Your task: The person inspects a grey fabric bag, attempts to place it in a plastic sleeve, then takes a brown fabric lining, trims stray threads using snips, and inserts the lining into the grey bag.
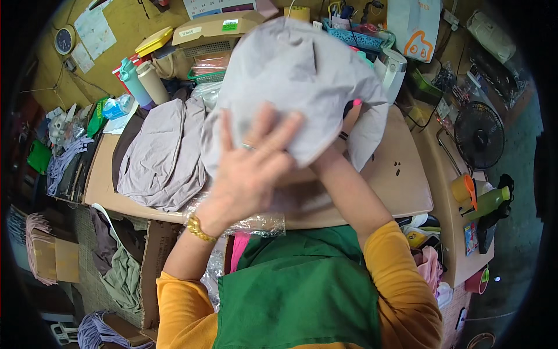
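Note:
A light grey garment [290,75] is lifted over the table in front of me, its cloth bulging upward. My left hand [253,145], slightly blurred, lies against its near side with the fingers spread. Beneath the cloth goes my right forearm [343,180]; the fabric hides most of that hand, so its grip does not show. A small bright pink spot shows beside a strip of skin at the cloth's right edge. Left of the raised piece, another light grey garment [163,151] lies loosely folded on the table.
The tan table [401,186] has clear plastic film [261,224] at its front edge. Two bottles [136,84] stand at the back left, and a white upright device [392,72] at the back right. A black fan [479,134] and an orange cup [462,189] are farther right.

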The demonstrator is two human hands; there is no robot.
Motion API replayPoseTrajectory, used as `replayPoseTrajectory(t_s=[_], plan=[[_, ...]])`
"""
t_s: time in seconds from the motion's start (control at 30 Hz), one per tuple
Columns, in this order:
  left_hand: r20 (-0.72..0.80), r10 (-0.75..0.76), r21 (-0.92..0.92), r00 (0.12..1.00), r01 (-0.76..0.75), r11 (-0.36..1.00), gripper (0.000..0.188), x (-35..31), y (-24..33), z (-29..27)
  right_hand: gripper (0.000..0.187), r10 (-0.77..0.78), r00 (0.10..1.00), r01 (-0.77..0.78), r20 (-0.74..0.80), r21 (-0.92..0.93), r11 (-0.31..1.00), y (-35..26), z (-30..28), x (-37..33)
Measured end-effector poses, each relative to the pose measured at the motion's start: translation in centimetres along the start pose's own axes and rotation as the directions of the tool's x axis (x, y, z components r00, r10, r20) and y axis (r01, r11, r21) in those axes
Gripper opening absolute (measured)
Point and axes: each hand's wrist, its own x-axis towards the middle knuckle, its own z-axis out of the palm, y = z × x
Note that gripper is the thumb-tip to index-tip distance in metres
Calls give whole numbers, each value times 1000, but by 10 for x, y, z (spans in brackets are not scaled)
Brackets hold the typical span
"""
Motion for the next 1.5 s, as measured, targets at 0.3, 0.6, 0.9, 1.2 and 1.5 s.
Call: replayPoseTrajectory(t_s=[0.3,0.6,0.9,1.2,1.5], plan=[[-180,-28,-451,983,-58,891,27,-31,57,44,34,227,973,-230,41,109,967,11,-11,6],[420,-474,179,774,441,879,25,-19,-47,26,42,378,904,-277,201,-399,874,48,-36,6],[624,22,-217,781,146,965,23,-28,-93,-45,30,-333,561,426,758,81,901,-136,-127,-66],[381,542,-896,750,153,418,16,7,-61,-94,25,-288,272,247,918,222,943,-95,-136,-82],[505,381,-844,774,352,404,21,-11,-56,-115,15,-611,787,602,-80,315,734,-130,-146,-87]])
